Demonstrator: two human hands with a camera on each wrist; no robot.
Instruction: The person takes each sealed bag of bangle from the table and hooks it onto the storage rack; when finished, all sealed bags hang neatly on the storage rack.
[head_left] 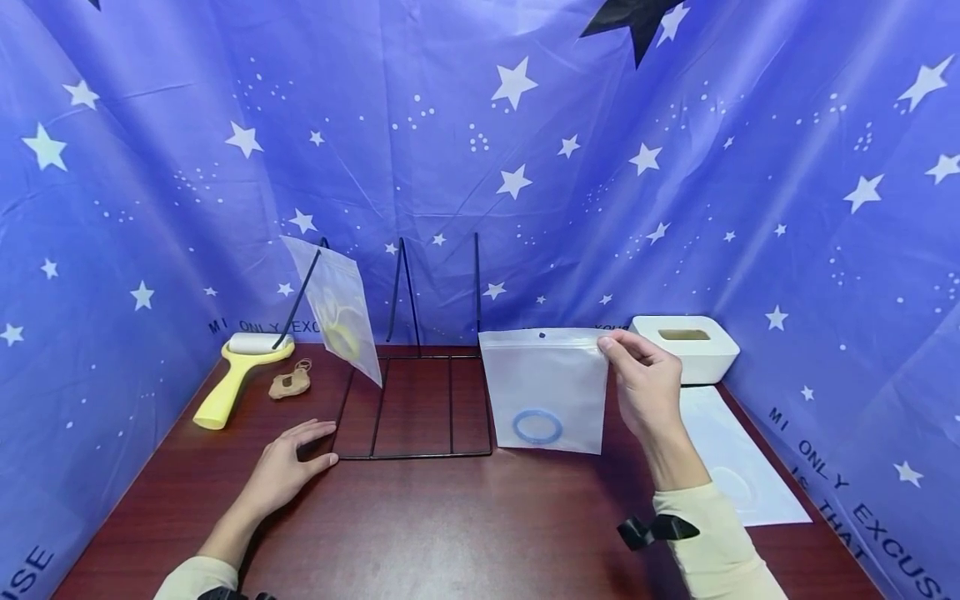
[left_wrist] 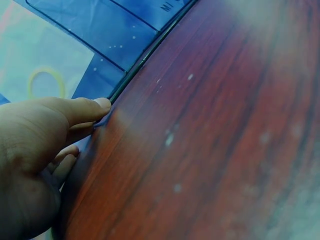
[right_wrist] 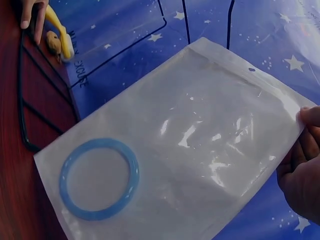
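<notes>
My right hand (head_left: 647,373) pinches the top right corner of a clear zip bag (head_left: 551,375), which is upright just right of the rack. Inside, near the bottom, lies a light blue bangle (right_wrist: 131,172). My left hand (head_left: 288,462) rests at the near left corner of a black wire rack (head_left: 420,457), thumb and fingers extended and touching its frame. Another zip bag (head_left: 341,292), with a yellow ring (head_left: 342,342) in it, hangs tilted on the rack's left upright. In the left wrist view, the thumb tip (left_wrist: 102,102) meets the rack's front bar.
A yellow-handled roller (head_left: 228,387) and a small tan object with a loop (head_left: 289,382) lie left of the rack. At the right stand a white box with a slot (head_left: 697,367) and a flat white bag or sheet (head_left: 738,458). A starry blue cloth (head_left: 450,100) surrounds the table.
</notes>
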